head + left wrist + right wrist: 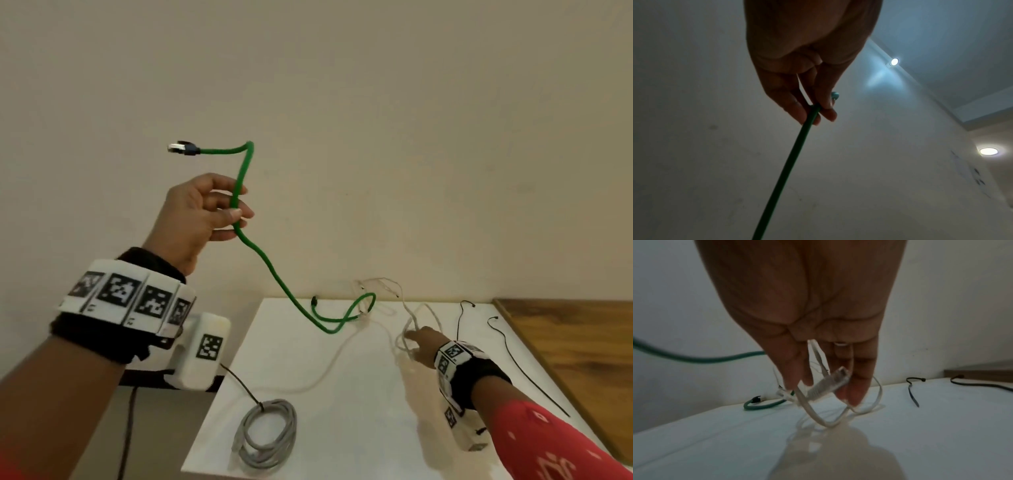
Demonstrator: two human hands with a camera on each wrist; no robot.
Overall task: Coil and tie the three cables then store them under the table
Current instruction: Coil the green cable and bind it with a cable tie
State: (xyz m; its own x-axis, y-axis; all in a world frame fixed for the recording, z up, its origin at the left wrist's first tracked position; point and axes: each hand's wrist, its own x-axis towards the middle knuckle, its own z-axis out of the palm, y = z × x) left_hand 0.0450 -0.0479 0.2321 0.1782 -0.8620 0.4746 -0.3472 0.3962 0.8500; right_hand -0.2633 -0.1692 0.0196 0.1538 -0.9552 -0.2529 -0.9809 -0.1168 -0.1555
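The left hand (202,212) is pinching the green cable (270,270) aloft; the right hand (423,344) is gripping the white cable (818,402), blurring above the white table (342,428)

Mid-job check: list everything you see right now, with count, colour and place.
green cable: 1, green, lifted from the table, far end lying at the table's back edge
white cable: 1, white, loose across the table middle
grey cable: 1, grey, coiled at the near left corner
cable ties: 2, black, loose on the right side
table: 1, white
left hand: raised, pinches the green cable
right hand: on the table, holds the white cable's plug end
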